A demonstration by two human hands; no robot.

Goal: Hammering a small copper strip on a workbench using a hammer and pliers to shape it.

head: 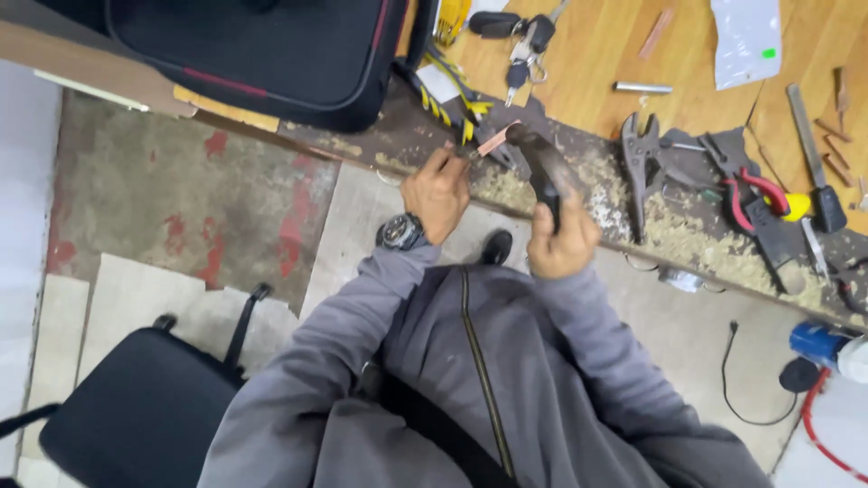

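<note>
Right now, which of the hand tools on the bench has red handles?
The cutters right of the grey locking pliers, far from both hands. Their curved handles are red; the pliers are bare metal, and the hammer in the right hand is dark.

A clear plastic pouch [747, 38] with a small green label [769, 53] lay flat on the wooden bench [615, 54], upper right.
</note>
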